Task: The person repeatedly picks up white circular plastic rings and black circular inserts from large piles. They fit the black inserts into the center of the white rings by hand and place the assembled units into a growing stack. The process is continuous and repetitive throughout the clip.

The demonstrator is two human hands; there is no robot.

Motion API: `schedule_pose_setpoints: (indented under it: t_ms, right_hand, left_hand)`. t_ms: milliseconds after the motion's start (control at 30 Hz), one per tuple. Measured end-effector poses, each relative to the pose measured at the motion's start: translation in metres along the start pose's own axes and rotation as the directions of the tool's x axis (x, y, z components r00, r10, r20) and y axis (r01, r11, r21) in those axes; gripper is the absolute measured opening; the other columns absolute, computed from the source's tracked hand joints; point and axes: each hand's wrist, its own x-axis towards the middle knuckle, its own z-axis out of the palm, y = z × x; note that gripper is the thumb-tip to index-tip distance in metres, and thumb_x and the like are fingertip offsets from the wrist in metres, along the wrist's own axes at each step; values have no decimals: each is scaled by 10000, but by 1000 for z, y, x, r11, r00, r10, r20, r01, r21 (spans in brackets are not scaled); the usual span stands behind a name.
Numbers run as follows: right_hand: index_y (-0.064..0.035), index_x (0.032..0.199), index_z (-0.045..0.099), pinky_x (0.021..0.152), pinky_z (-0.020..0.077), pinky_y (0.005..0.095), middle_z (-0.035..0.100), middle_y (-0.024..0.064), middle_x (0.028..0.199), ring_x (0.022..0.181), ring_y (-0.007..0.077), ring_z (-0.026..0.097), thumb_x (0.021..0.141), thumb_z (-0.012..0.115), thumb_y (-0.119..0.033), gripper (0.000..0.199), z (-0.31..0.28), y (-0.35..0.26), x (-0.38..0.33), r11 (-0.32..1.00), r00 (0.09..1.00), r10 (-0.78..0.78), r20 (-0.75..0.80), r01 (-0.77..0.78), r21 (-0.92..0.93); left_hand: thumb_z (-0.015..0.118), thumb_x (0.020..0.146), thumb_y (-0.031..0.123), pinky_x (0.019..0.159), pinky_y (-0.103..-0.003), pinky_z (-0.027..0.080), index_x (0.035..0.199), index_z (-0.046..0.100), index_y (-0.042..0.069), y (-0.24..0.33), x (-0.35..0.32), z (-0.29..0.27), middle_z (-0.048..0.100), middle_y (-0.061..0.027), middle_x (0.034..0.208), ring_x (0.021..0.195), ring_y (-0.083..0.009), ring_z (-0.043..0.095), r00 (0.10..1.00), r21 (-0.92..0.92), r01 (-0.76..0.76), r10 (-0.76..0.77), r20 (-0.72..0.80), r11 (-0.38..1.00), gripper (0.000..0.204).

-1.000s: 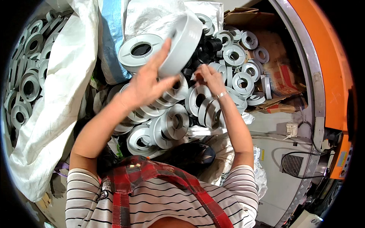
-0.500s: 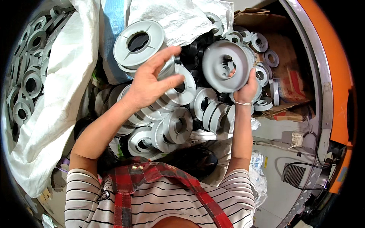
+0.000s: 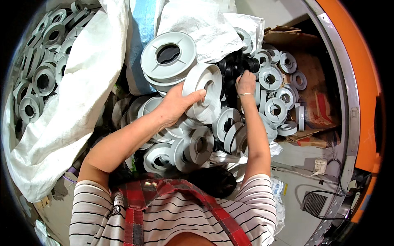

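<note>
My left hand (image 3: 182, 102) is closed round the rim of a grey plastic flanged ring (image 3: 204, 93), thumb across its face. The ring is tilted on edge, with a threaded hole in its middle. At the pile of black rubber sleeves (image 3: 232, 67), my right hand (image 3: 246, 84) has its fingers drawn together on a black sleeve (image 3: 250, 64); the fingertips are partly hidden. Left of the held ring stands a stack of wide grey flanges (image 3: 180, 61). More grey rings (image 3: 201, 144) lie heaped below my hands.
Loose grey rings (image 3: 276, 110) lie in a cardboard box (image 3: 318, 88) at the right. A white woven sack (image 3: 82, 90) with many grey rings beside it is at the left. White sheeting (image 3: 197, 30) lies at the back. A cable (image 3: 305, 201) hangs near the orange frame (image 3: 365, 123).
The grey ring has passed from my right hand to my left, which was open and now grips it. My right hand has moved back to the black sleeves. The view has shifted slightly.
</note>
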Motion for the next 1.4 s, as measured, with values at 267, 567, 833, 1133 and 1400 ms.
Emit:
schedule_pose_setpoints:
  t_ms: [267,567,833,1133,1400]
  right_hand:
    - [7,934,656,688,471,316,610,116,794,726,231,586,806,670,-171,220,-175,-80,-43,638,993,-74,96,-27,770]
    - [50,1242,398,870,455,371,484,203,1073,994,365,507,586,806,-272,837,-248,-101,-63,781,861,-422,284,187,596]
    - [17,1247,396,882,464,362,455,191,1149,1073,342,478,568,775,-158,797,-253,-96,-60,574,620,-782,53,686,448]
    - [-7,1172,540,770,497,392,669,166,894,851,338,640,791,645,-518,647,-216,-61,-61,864,968,-108,227,-22,503]
    - [147,961,623,874,448,466,597,351,1004,1007,458,577,755,498,-715,894,-82,116,-174,855,606,442,661,-507,-107]
  left_hand:
    - [567,931,271,804,-330,516,1190,485,-1,5,-13,22,594,-84,1064,938,-166,593,992,-400,75,-28,122,913,384]
    - [556,933,262,813,-311,511,1236,460,-29,6,-23,3,582,-97,1116,949,-143,593,965,12,13,-16,263,1000,430]
    - [564,929,250,811,-325,525,1223,473,-15,19,-36,4,584,-89,1108,963,-154,597,943,-175,131,-68,326,976,406]
    - [694,822,278,963,-378,426,1367,361,-12,34,-34,4,528,-183,1255,1130,-249,520,676,713,-619,685,271,329,701]
    - [726,766,287,1020,-435,353,1256,471,-26,61,17,-44,538,-223,1212,1192,-392,462,579,902,-364,702,415,-233,635]
